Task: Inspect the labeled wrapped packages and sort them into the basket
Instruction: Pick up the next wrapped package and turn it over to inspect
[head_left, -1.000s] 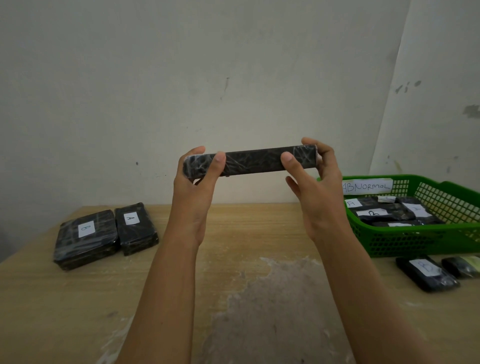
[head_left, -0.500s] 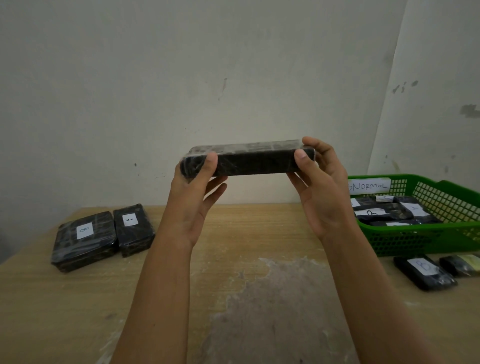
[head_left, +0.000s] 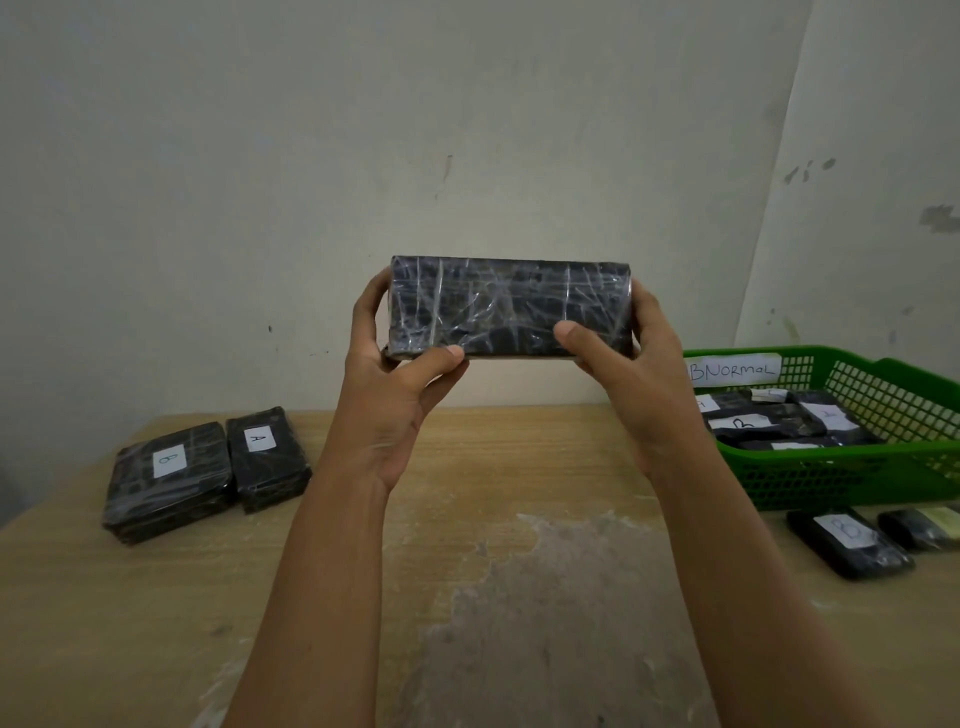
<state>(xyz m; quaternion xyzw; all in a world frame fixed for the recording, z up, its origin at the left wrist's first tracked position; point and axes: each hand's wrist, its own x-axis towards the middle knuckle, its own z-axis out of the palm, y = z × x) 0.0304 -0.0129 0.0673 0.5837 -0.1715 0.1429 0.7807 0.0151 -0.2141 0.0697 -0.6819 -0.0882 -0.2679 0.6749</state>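
A black package wrapped in clear film (head_left: 511, 306) is held up at chest height in front of the wall, its broad unlabeled face turned toward me. My left hand (head_left: 387, 379) grips its left end, thumb on the front lower edge. My right hand (head_left: 631, 374) grips its right end the same way. A green basket (head_left: 852, 467) with an "ABNORMAL" card (head_left: 735, 370) stands at the right and holds several labeled black packages (head_left: 766, 426).
Two labeled black packages lie at the table's left, one marked B (head_left: 169, 480) and one marked A (head_left: 265, 457). In front of the basket lie another labeled package (head_left: 849, 543) and a dark item with a yellowish end (head_left: 922, 527). The wooden table (head_left: 493, 571) has a worn grey patch.
Both hands have tilted the package from edge-on to its broad face toward me and raised it a little. Everything on the table stays put.
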